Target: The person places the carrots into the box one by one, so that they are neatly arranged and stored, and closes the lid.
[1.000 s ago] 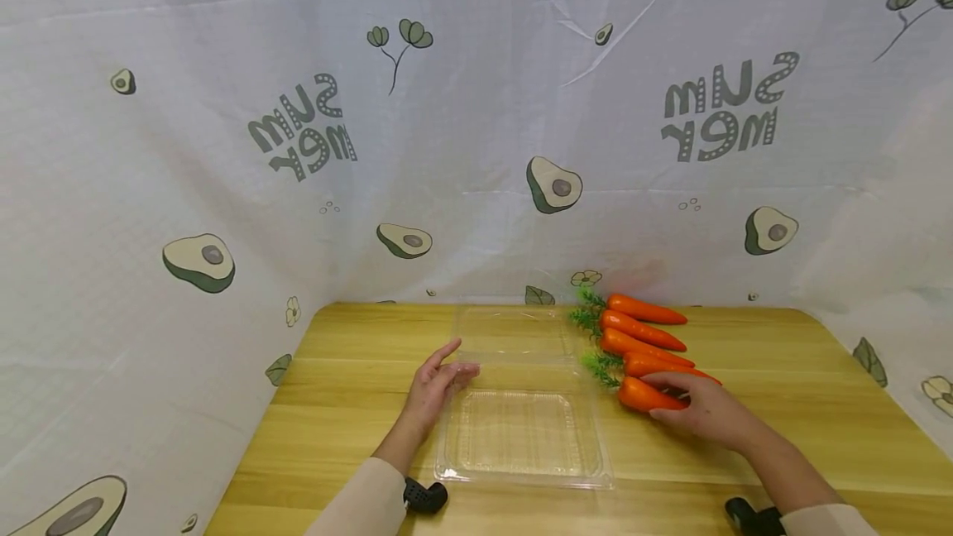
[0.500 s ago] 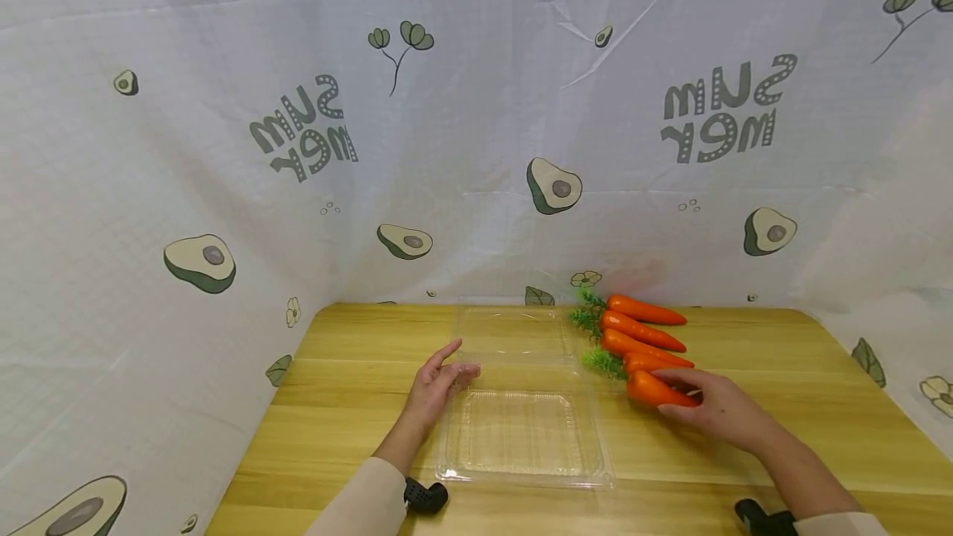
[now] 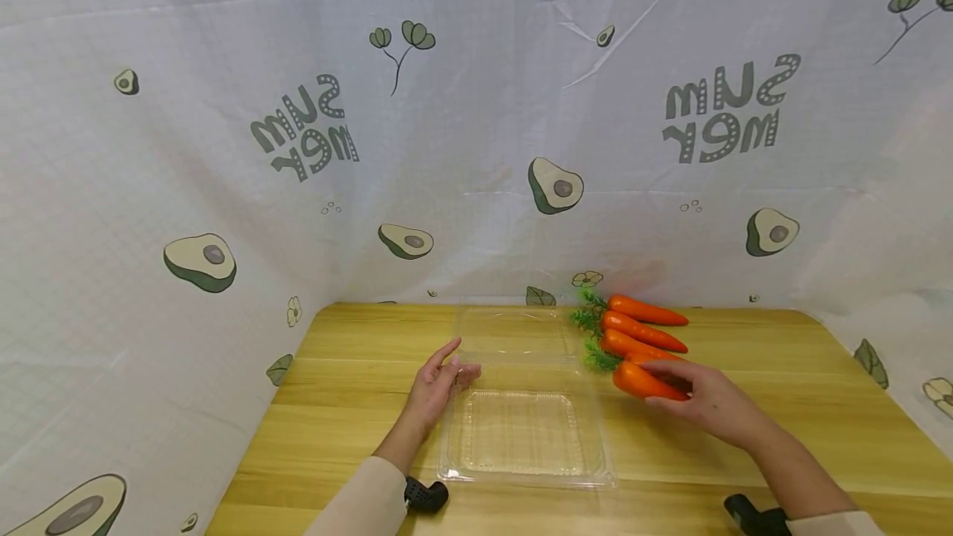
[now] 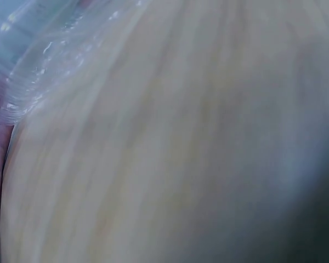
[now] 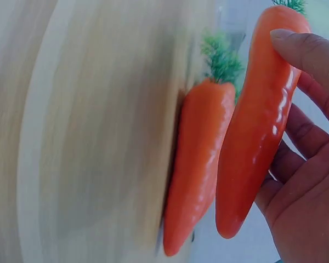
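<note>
My right hand (image 3: 718,404) grips an orange carrot (image 5: 260,115) with a green leafy top, thumb on one side and fingers behind it. In the right wrist view, the carrot is held apart from another carrot (image 5: 200,159) on the table. My left hand (image 3: 432,395) is at the left edge of a clear plastic clamshell container (image 3: 521,478), holding it near the fold with one finger pointing away. That container lies unfolded, its lid half toward the back. The left wrist view shows only part of the hand, beside the container's clear rim (image 4: 49,60).
Several more carrots (image 3: 644,327) lie in a row at the back right, leafy tops pointing left. The wooden table (image 3: 328,420) meets a white printed cloth (image 3: 462,122) at its back edge. Black wrist devices (image 3: 426,496) sit on both wrists.
My right hand has taken the front carrot out of the row, drawn it slightly right, then moved it back left and up. The left hand stays almost still at the container.
</note>
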Action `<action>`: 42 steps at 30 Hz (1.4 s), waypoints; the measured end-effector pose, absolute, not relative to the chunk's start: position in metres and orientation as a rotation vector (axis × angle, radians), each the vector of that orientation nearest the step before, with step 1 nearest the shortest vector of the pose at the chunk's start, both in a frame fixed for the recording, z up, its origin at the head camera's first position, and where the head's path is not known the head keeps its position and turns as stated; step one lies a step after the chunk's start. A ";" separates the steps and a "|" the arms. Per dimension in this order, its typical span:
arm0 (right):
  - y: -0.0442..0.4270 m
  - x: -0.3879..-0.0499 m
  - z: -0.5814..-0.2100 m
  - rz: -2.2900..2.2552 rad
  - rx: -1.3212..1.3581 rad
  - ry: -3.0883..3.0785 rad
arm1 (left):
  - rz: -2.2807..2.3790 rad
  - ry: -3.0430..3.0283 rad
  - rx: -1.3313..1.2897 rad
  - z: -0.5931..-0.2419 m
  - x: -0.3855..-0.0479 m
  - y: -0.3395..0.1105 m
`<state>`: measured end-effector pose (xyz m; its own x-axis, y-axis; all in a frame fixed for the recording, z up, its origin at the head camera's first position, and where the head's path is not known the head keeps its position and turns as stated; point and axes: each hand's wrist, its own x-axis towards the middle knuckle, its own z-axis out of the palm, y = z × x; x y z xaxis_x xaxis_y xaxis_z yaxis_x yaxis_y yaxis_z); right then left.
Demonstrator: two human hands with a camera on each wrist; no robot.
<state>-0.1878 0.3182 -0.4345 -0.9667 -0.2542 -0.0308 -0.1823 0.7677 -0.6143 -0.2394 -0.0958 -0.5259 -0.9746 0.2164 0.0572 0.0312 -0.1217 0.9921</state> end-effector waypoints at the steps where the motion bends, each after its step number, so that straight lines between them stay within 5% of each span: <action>1: 0.316 -0.187 -0.433 -0.979 -0.361 2.854 | 2.246 1.994 0.286 -0.526 -0.240 -0.096; 42: 0.242 -0.177 -0.418 -1.111 -0.726 2.849 | 2.236 1.982 0.320 -0.527 -0.239 -0.101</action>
<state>-0.1767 0.2417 -0.4183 -0.8932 -0.4184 0.1648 -0.4196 0.6435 -0.6402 -0.2386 -0.1006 -0.5273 -0.9680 0.2416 0.0677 0.0382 -0.1247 0.9915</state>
